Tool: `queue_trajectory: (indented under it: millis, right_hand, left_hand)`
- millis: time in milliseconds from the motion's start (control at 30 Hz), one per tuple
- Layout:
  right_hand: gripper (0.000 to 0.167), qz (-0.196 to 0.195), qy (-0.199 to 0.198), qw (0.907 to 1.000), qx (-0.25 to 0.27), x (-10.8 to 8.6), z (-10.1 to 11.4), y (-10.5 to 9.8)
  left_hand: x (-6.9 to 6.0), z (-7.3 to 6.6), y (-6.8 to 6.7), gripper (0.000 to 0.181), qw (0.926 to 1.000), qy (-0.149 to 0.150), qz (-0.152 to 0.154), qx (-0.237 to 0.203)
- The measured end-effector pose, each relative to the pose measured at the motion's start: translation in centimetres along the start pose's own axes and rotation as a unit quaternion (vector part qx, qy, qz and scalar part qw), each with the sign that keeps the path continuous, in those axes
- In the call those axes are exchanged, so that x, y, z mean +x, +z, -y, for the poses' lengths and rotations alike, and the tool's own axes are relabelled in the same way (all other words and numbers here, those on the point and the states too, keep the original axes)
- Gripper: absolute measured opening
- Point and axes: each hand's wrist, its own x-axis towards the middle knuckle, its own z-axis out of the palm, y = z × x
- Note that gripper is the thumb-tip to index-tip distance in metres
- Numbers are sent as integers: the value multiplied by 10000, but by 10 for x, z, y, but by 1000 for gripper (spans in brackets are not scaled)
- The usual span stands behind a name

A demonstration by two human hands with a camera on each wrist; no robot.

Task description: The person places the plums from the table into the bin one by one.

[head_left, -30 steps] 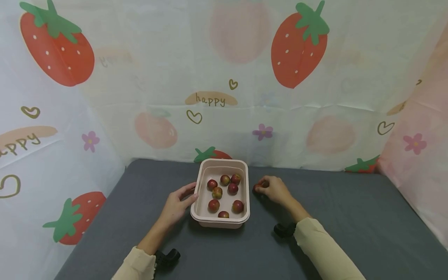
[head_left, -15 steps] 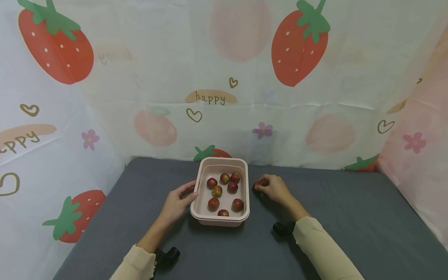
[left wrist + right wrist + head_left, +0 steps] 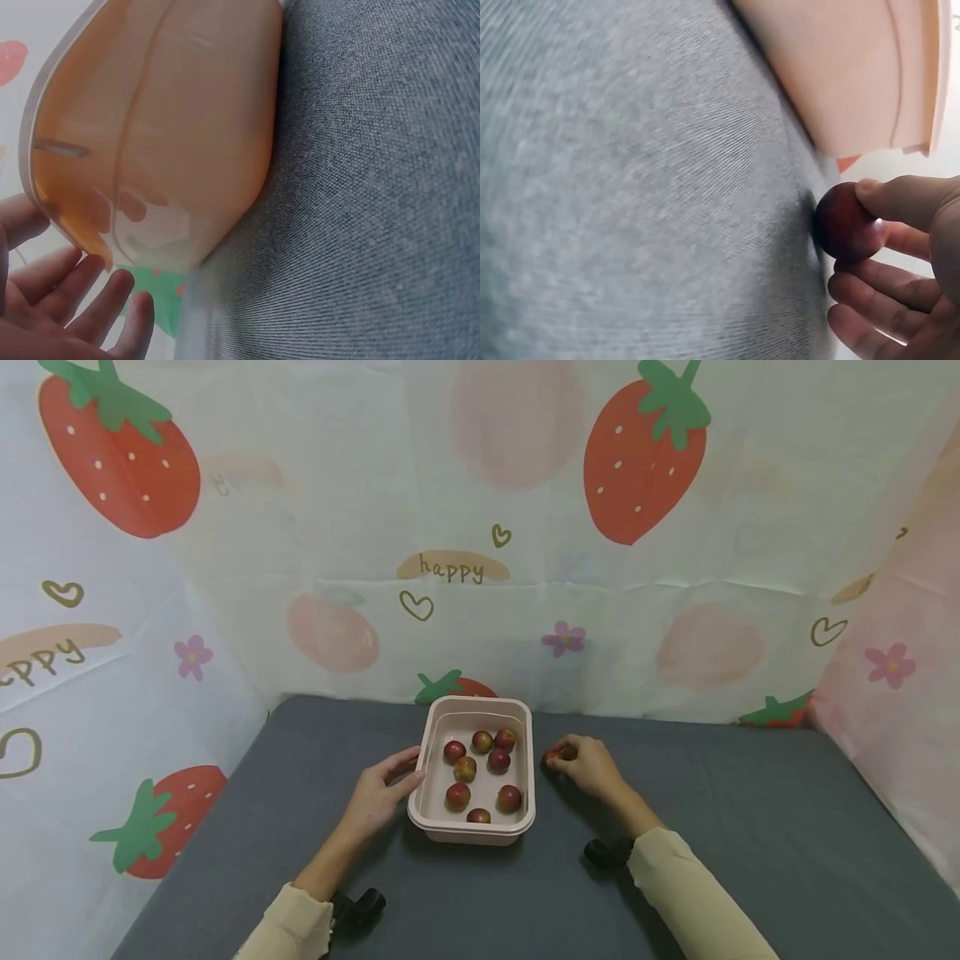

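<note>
A pale pink rectangular plastic container (image 3: 471,836) stands on the dark grey cloth, with several small red and yellow-green plums (image 3: 457,797) spread over its floor. At its left side, my left hand (image 3: 375,802) touches the rim with thumb and fingertips, its fingers spread and loosely extended in the left wrist view. To the right of the container, my right hand (image 3: 594,768) pinches a dark red plum (image 3: 846,223) between thumb and fingers. That plum is low at the cloth; whether it bears on the cloth I cannot tell.
Grey cloth (image 3: 720,827) covers the table on both sides of the container. A white curtain (image 3: 480,635) printed with strawberries, hearts and flowers hangs behind and along the sides. Black wrist mounts (image 3: 360,910) sit at both cuffs.
</note>
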Motion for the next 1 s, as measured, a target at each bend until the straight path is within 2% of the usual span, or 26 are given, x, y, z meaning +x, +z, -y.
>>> queue_trajectory:
  millis: [267,467,700,1000]
  right_hand:
    - [22,28,121,9994,326,-1,-3,-3]
    - [25,-139,-74,9990,419,-2,-2,-10]
    - [26,-258,-214,9970,697,-6,12,-26]
    - [28,-282,-494,9961,679,-11,33,-40]
  left_hand:
    - [0,-1,1,46,10000,-46,16,6]
    - [0,-2,2,46,10000,-38,8,-1]
    - [-1,-4,1,46,10000,-38,-47,18]
    - [-2,-6,-1,47,10000,-21,-51,12]
